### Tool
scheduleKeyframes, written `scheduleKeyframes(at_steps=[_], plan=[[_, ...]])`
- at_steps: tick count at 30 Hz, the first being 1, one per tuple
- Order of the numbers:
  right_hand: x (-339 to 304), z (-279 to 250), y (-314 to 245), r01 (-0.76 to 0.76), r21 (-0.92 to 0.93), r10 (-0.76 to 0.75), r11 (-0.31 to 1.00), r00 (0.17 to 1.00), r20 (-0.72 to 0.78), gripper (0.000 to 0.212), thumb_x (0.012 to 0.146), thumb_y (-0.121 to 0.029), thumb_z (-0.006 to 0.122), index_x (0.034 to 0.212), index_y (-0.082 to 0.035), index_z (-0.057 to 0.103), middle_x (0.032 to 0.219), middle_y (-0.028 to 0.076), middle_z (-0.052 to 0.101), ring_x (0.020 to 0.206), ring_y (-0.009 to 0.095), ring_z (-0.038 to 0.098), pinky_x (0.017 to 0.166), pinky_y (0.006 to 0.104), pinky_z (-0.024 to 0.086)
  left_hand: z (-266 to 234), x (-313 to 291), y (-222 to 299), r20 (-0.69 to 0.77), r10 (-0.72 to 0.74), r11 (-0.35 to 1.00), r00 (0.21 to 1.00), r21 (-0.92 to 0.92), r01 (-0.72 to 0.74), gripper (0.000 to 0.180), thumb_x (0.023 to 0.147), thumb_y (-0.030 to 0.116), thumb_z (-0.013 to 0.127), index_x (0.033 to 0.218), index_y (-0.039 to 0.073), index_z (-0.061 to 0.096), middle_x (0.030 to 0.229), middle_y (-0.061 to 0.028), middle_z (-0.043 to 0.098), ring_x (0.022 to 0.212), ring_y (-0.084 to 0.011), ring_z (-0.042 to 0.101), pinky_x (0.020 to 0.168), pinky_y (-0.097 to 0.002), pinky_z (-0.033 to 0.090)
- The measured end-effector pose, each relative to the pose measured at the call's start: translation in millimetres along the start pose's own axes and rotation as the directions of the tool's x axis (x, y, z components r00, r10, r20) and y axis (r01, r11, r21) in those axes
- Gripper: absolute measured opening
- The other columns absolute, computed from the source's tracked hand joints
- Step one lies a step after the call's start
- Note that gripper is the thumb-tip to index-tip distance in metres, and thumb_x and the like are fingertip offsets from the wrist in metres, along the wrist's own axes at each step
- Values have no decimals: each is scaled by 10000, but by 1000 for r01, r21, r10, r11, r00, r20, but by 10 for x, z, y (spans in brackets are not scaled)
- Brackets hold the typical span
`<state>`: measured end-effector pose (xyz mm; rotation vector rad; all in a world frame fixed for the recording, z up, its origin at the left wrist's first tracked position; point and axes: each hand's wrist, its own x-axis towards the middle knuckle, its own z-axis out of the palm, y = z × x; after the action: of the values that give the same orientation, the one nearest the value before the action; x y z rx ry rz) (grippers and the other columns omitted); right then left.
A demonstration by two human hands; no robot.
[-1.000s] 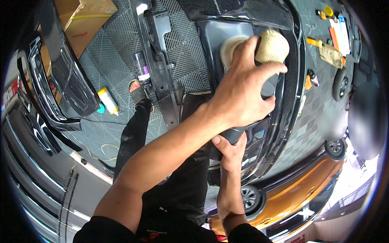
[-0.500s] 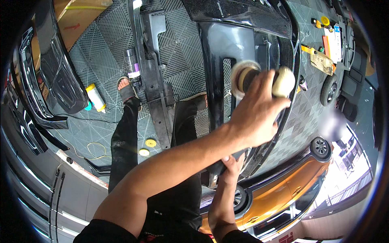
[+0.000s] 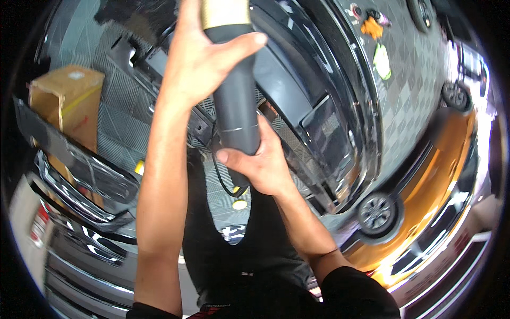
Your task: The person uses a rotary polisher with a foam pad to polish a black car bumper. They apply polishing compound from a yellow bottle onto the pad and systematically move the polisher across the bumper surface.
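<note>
A black power polisher [image 3: 236, 101] with a cream-coloured head cover is held up close in front of me, its head at the top edge of the view. My left hand [image 3: 197, 66] grips it near the head, thumb lying across the black body and fingers mostly hidden. Around the rear end wraps my right hand [image 3: 265, 162], thumb on the near side. A thin black cord [image 3: 218, 170] loops beside the tool's tail. Behind the polisher lies a glossy black car bumper [image 3: 292, 87]. The polisher's pad is out of view.
Black trim panels [image 3: 90, 162] and a cardboard box [image 3: 79, 106] stand at left. An orange car [image 3: 433, 186] is at right. A yellow pad [image 3: 240, 204] lies between my legs. An orange cloth [image 3: 372, 28] and a pale green item [image 3: 381, 61] lie on the tiled floor.
The polisher has come off the bumper and up toward me, swinging to the left. Both hands stay on it. My view has turned, so the bumper and orange car appear shifted.
</note>
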<state>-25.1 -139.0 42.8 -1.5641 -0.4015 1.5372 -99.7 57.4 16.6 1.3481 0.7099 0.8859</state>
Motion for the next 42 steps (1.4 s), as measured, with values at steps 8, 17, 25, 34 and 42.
scheduleKeyframes(at_steps=[8, 17, 25, 34, 42], plan=[[-659, -244, 458, -20, 103, 35, 994, 990, -140, 867, 794, -176, 933, 1495, 0, 454, 1261, 71, 636, 1153, 152, 601, 1016, 340, 498, 659, -402, 11, 101, -152, 965, 983, 229, 125, 1058, 738, 232, 943, 1604, 27, 371, 1441, -172, 562, 1293, -260, 572, 1121, -398, 456], [-1440, -233, 983, -70, 148, 116, 987, 938, -327, 938, 737, -301, 939, 1499, -37, 459, 1250, 181, 713, 1155, 292, 709, 998, 404, 543, 1294, -1073, 143, 287, -310, 951, 906, 105, 292, 1005, 828, 136, 889, 1625, -6, 293, 1503, -161, 501, 1346, -252, 535, 1138, -402, 446], [-1788, -301, 1070, -7, 299, 117, 954, 928, -353, 917, 739, -269, 941, 1485, -25, 468, 1218, 176, 727, 1101, 276, 737, 961, 400, 563, 1629, -1286, 239, 342, -371, 929, 863, 139, 344, 932, 859, 108, 855, 1608, -18, 315, 1484, -168, 505, 1316, -245, 543, 1131, -391, 443], [-2107, -568, 1099, -60, 248, 141, 967, 935, -324, 923, 720, -257, 949, 1468, 7, 475, 1186, 192, 735, 1109, 293, 742, 962, 390, 566, 1791, -1601, 288, 307, -388, 921, 869, 168, 352, 908, 871, 69, 831, 1604, -38, 307, 1502, -175, 482, 1349, -248, 515, 1153, -397, 416], [-2303, -757, 1253, -120, 258, 195, 959, 938, -286, 923, 702, -262, 954, 1449, 19, 490, 1177, 197, 737, 1094, 303, 749, 958, 392, 572, 1986, -1844, 289, 318, -372, 928, 872, 105, 358, 908, 877, 30, 815, 1612, -40, 287, 1510, -178, 477, 1359, -248, 512, 1154, -395, 417]])
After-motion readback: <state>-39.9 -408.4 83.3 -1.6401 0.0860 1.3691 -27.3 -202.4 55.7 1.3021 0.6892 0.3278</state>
